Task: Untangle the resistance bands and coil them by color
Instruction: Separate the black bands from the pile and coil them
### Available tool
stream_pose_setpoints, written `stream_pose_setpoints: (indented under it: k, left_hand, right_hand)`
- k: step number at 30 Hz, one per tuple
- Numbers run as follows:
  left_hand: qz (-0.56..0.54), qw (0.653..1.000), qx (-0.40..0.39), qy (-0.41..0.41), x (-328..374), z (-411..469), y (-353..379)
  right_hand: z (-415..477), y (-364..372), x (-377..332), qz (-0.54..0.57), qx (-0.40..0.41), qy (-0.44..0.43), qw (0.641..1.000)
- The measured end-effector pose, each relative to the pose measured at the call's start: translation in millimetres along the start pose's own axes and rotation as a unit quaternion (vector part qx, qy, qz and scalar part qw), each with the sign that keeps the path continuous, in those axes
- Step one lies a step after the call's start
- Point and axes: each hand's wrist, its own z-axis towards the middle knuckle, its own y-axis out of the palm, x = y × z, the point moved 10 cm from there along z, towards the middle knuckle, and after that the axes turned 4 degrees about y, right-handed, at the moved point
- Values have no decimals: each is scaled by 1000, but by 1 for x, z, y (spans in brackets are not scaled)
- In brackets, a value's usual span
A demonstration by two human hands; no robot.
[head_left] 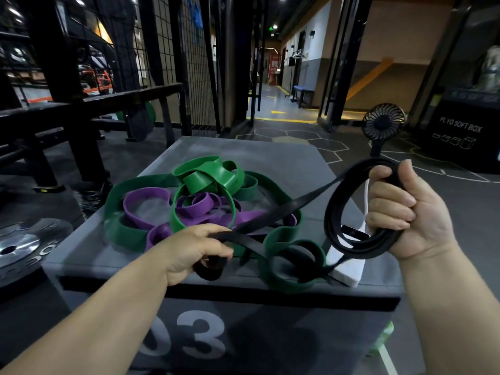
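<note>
While the right hand (414, 212) grips the coiled black band (331, 217), the left hand (194, 244) pinches its loose length; both fists closed.

Two hands (196, 249) (411, 212) — one fan (382, 125)

Dim interior, low contrast. Light: small white ceiling spotlights (79, 1) at the top edge; the pale-walled corridor (273, 93) behind is brighter. Glare on the round steel weight plate (19, 246), lower left. Soft smear on the flat black rubber resistance band (286, 205) near the left hand (194, 247). Fisheye bowing of the black steel uprights (342, 63) towards the edges. Background soft.
</note>
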Motion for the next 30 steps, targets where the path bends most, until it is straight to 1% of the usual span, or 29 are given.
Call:
stream_pose_setpoints:
  k: [2,3,5,7,10,12,15,17,18,20,23,24,26,30]
  left_hand:
    - [43,999,-28,7,2,0,-2]
    - [88,995,-52,12,2,-1,-1]
    - [195,976,-90,17,-4,0,1]
    - [252,960,-116,23,-8,-1,5]
    - [239,955,-176,26,-16,-5,23]
    - [252,945,-206,8,-22,-9,37]
    - [350,916,-196,-21,-33,-11,50]
    - [431,882,-193,-8,-37,-9,59]
    - [446,872,-203,-7,-41,-8,66]
    - [441,873,-207,-17,-47,-7,73]
    - [399,899,-179,-15,-44,-5,71]
    - [370,911,-180,-11,-44,-4,71]
    - [274,937,-216,-10,-45,-7,80]
    - [160,950,-269,12,-40,-19,99]
  right_hand:
    - [-2,6,0,4,-6,2,1000]
    - [-3,10,0,7,-10,1,1000]
    - [-5,18,-1,21,-19,-1,1000]
    - [-5,25,0,32,-25,0,999]
    - [-3,31,4,29,-23,9,999]
    - [0,33,9,20,-20,16,999]
    - [4,38,18,-1,-20,30,999]
    - [6,44,24,-7,-30,39,999]
    - [7,47,26,-9,-36,43,998]
    - [7,54,30,-14,-47,49,998]
    - [8,58,32,-24,-50,53,997]
    - [8,59,32,-26,-48,52,997]
    - [8,58,30,-27,-42,51,997]
    - [9,57,30,-24,-35,53,998]
